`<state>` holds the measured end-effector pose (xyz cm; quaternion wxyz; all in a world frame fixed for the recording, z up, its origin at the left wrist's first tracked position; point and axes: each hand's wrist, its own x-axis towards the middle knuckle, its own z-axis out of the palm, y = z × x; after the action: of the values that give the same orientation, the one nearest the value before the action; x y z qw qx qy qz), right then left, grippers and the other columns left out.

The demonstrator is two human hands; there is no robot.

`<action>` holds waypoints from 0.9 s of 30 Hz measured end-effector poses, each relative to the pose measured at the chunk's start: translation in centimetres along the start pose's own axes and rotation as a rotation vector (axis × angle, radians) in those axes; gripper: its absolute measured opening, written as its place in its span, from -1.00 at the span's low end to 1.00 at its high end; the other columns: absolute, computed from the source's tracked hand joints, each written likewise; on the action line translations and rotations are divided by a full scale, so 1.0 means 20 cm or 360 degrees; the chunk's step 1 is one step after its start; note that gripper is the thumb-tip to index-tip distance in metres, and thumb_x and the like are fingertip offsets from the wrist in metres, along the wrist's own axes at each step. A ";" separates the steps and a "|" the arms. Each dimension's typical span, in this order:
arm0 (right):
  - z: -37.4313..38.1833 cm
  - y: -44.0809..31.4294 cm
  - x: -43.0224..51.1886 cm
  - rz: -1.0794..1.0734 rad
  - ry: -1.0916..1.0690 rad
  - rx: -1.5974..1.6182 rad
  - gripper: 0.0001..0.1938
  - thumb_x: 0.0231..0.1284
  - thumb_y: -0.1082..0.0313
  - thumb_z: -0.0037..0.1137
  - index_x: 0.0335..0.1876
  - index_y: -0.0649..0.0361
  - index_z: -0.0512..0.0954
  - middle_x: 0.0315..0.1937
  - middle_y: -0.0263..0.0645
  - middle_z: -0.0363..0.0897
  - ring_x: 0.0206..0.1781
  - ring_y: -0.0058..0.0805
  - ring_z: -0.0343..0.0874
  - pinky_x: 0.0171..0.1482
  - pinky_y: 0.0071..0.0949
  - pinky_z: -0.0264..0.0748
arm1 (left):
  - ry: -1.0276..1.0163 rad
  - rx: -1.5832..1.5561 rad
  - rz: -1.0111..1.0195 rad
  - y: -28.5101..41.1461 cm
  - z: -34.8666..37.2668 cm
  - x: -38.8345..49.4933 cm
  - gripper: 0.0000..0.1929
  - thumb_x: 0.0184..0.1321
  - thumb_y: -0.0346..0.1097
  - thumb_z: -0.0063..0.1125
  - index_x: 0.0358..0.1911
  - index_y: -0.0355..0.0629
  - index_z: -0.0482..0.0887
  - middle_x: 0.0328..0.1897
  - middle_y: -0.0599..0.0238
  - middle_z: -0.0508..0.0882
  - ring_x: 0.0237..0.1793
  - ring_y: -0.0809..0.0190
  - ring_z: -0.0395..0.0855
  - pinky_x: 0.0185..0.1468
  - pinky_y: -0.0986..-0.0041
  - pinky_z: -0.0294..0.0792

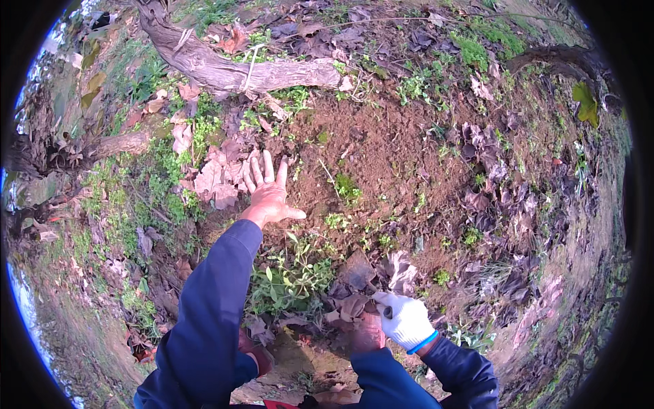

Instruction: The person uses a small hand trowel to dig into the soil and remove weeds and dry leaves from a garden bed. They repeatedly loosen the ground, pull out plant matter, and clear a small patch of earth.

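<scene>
My left hand (271, 195), bare and with its fingers spread, is over the soil beside large dry leaves (217, 176). Nothing is in it. A white knit glove with a blue cuff covers my right hand (406, 318), which is closed around the handle of a small digging tool (356, 269). The tool's flat, soil-coloured metal blade lies low among dry leaves, pointing away from me. Part of its handle is hidden by the glove and leaves. Left of the blade grows a clump of green weeds (291, 278). Loose reddish-brown soil (378, 138) spreads ahead of both hands.
A thick woody vine trunk (245, 74), tied with pale cord, crosses the ground ahead. Another gnarled trunk (115, 145) is at the left, and a dark curved one (559, 53) at the far right. My shoes (369, 332) are close to the tool.
</scene>
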<state>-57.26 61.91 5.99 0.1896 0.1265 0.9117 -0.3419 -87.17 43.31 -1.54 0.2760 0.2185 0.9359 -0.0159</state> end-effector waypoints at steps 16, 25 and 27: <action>0.47 0.13 -0.13 -0.0242 0.0242 0.0506 -0.81 0.12 0.42 0.13 -0.17 0.09 0.68 -0.31 -0.14 0.69 -0.30 -0.21 0.67 -0.19 -0.41 0.59 | 0.0087 -0.0141 -0.0198 0.11 0.90 -1.34 0.00 -0.20 0.27 0.34 0.40 0.17 0.20 0.48 -0.18 0.00 0.41 -0.44 -0.07 0.27 -0.43 -0.17; 0.41 0.19 -0.48 0.0434 0.1222 0.0891 -0.81 0.09 0.43 0.18 -0.16 0.24 0.65 -0.39 -0.11 0.68 -0.50 -0.50 0.56 -0.34 -0.49 0.50 | -0.0284 -0.0394 -0.0108 0.26 0.98 -1.77 -0.29 0.04 -0.01 0.28 0.26 -0.12 0.34 0.49 -0.19 0.03 0.41 -0.31 0.10 0.17 -0.06 0.30; 0.61 0.12 -0.33 0.0456 0.1245 0.1100 -0.81 0.09 0.43 0.18 -0.17 0.24 0.65 -0.39 -0.11 0.68 -0.50 -0.50 0.56 -0.34 -0.49 0.50 | -0.0257 -0.0821 -0.0193 0.22 0.89 -1.81 -0.32 0.07 -0.02 0.27 0.27 -0.08 0.35 0.52 -0.18 -0.05 0.43 -0.33 0.06 0.22 -0.13 0.25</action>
<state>-47.24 54.79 -1.09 -0.1720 0.4225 0.7223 -0.5199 -49.02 30.20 2.82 0.3949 0.0827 0.8952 0.1891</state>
